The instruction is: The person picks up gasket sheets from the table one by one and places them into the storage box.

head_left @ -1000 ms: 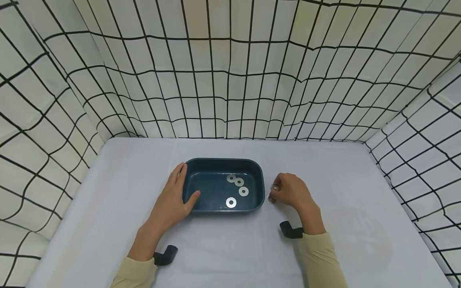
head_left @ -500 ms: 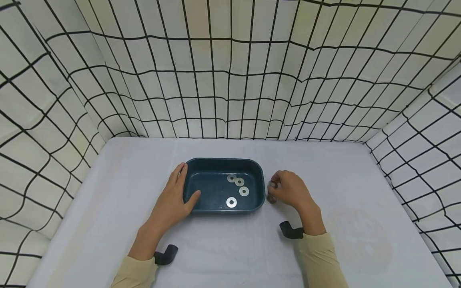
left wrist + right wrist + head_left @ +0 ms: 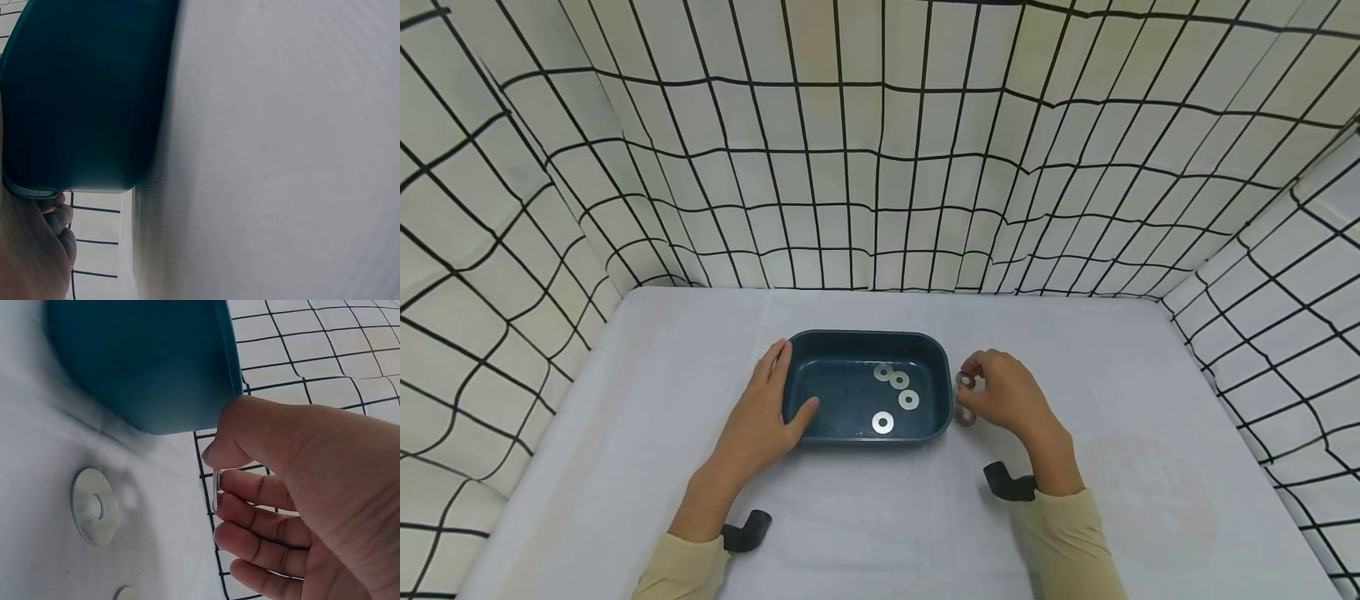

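In the head view a dark teal tray [image 3: 842, 387] stands mid-table, with several flat metal washers [image 3: 883, 422] lying toward its right half. My left hand [image 3: 763, 421] grips the tray's left end, thumb over the near rim and fingers along the outside. Just off the right end, my right hand [image 3: 1003, 392] pinches a washer [image 3: 216, 490], seen edge-on between thumb and fingers in the right wrist view. Below that hand a loose washer [image 3: 84, 515] lies on the white cloth, and part of another washer [image 3: 127, 594] shows at the bottom edge.
White cloth [image 3: 865, 517] covers the table. Black netting [image 3: 876, 152] over pale sheets rises behind and on both sides. A dark angled piece sits at each wrist, at the left cuff [image 3: 747, 532] and the right cuff [image 3: 1009, 482].
My right hand has shifted slightly up and away, and the washer in its fingers now shows its ring face more clearly. The left hand and tray stay in place.
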The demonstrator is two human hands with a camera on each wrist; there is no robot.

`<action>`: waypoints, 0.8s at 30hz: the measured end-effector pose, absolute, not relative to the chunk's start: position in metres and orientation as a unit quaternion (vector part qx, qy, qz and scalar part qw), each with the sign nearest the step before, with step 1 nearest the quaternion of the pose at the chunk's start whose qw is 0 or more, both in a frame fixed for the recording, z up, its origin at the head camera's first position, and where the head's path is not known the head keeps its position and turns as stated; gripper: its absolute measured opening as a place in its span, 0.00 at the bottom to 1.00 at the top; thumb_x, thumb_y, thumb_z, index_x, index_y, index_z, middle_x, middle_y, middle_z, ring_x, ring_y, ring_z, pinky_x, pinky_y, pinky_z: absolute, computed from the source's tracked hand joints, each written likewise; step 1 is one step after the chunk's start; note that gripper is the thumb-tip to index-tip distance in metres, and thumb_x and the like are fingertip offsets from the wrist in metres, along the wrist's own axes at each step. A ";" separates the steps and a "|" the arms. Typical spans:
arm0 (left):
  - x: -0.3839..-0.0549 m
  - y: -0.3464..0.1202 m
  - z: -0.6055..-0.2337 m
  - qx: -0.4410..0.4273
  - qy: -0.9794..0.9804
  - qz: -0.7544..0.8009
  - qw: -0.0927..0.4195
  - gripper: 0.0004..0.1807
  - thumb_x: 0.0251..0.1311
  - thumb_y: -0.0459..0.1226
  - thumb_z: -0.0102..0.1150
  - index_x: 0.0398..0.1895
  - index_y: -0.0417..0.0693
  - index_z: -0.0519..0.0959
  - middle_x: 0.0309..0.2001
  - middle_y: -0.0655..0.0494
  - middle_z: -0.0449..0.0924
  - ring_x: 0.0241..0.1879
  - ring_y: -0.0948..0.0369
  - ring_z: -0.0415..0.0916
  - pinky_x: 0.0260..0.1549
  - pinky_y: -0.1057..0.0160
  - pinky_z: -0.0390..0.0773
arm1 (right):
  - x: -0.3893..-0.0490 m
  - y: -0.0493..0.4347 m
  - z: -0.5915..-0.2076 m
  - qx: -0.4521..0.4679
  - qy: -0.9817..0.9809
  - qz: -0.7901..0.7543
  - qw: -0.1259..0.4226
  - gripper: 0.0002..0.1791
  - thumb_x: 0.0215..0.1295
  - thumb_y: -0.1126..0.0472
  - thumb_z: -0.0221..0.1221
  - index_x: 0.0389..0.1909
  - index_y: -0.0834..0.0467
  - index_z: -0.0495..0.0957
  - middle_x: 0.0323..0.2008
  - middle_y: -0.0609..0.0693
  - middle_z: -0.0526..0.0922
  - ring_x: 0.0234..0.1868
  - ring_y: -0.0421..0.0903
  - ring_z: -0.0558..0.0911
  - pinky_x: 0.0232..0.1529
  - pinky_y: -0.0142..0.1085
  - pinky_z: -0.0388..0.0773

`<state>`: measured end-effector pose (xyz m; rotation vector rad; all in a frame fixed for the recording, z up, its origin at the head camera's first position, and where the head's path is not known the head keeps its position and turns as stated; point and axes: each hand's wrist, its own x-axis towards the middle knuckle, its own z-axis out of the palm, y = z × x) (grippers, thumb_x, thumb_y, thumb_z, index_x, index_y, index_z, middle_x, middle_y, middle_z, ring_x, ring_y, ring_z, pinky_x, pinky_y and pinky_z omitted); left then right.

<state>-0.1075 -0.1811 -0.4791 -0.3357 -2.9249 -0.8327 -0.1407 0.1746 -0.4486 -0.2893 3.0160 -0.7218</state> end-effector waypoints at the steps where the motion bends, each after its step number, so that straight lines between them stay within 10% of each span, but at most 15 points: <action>1: -0.108 -0.181 -0.479 -0.110 -0.955 -0.272 0.041 0.51 0.72 0.50 0.60 0.86 0.37 0.46 0.86 0.39 0.45 0.85 0.39 0.50 0.81 0.35 0.58 | -0.140 0.174 -0.448 -0.094 0.968 -0.232 0.012 0.16 0.59 0.59 0.68 0.47 0.62 0.88 0.42 0.56 0.89 0.44 0.52 0.84 0.49 0.49 0.86; 24: -0.108 -0.181 -0.480 -0.108 -0.957 -0.266 0.044 0.50 0.72 0.50 0.60 0.86 0.37 0.46 0.86 0.39 0.46 0.85 0.40 0.50 0.81 0.36 0.58 | -0.135 0.168 -0.440 -0.115 0.968 -0.221 -0.009 0.15 0.61 0.58 0.69 0.47 0.60 0.87 0.41 0.54 0.89 0.45 0.51 0.84 0.50 0.48 0.86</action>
